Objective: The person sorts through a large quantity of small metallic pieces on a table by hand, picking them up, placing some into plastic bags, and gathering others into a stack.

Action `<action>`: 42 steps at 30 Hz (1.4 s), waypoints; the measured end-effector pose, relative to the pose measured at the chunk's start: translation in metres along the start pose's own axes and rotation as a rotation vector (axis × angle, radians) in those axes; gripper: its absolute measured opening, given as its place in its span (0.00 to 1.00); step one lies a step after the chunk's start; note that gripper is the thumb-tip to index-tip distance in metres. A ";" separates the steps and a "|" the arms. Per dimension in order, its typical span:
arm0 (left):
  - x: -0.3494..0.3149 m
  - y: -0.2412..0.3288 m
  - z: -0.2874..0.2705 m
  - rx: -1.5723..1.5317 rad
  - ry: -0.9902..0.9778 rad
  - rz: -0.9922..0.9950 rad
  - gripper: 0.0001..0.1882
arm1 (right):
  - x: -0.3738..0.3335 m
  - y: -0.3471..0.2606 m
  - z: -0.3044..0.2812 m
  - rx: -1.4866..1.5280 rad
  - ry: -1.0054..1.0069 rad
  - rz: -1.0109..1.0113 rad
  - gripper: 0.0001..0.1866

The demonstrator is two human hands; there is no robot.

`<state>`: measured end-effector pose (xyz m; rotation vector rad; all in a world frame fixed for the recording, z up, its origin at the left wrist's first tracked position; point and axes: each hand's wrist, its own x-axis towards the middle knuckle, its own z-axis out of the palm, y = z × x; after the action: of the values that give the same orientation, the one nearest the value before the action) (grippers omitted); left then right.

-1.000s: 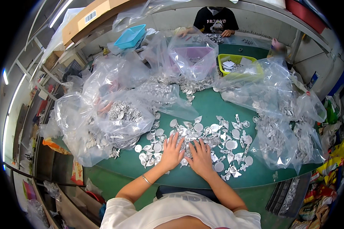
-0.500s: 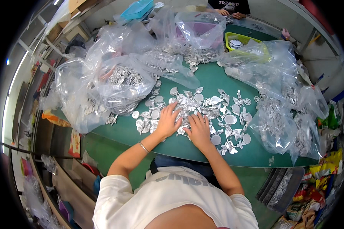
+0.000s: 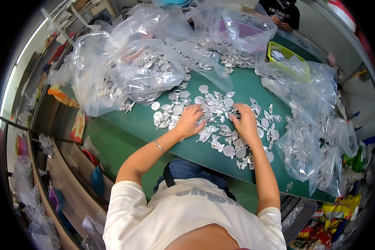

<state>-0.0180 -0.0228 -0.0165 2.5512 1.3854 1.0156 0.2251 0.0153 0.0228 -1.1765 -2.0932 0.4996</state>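
Observation:
Small silver metal charms (image 3: 216,104) lie loose on the green tabletop (image 3: 125,125), among them flat discs, leaf shapes and ornate figures. My left hand (image 3: 190,121) rests at the pile's left side, fingers apart and reaching over pieces. On the other side my right hand (image 3: 245,120) curves over charms, its thumb apart from its fingers. Some fingertips are hidden among the pieces, and neither hand visibly lifts anything. Between the hands and nearer to me spreads another cluster of charms (image 3: 225,135).
Clear plastic bags of metal pieces stand at left (image 3: 93,75), far middle (image 3: 212,25) and right (image 3: 308,96). A yellow-green basket (image 3: 298,56) sits far right. Across the table a person in black (image 3: 285,12) works with their hands. Dark crates (image 3: 296,210) stand below the table's right edge.
My hands have moved apart, the right one going right and away from me. Charms between them have been spread, and the view has turned slightly.

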 end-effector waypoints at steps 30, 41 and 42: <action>0.000 -0.024 -0.067 -0.176 -0.259 -0.234 0.15 | 0.047 -0.028 0.068 -0.171 0.054 -0.031 0.21; -0.001 -0.022 -0.029 -0.182 -0.136 -0.217 0.16 | 0.035 -0.010 0.055 0.113 0.156 0.278 0.06; 0.000 -0.023 -0.029 -0.245 -0.114 -0.239 0.17 | 0.029 -0.007 0.052 0.267 0.156 0.482 0.06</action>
<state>-0.0511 -0.0168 -0.0021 2.1732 1.3978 0.9188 0.1731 0.0366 0.0012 -1.5033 -1.5485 0.8483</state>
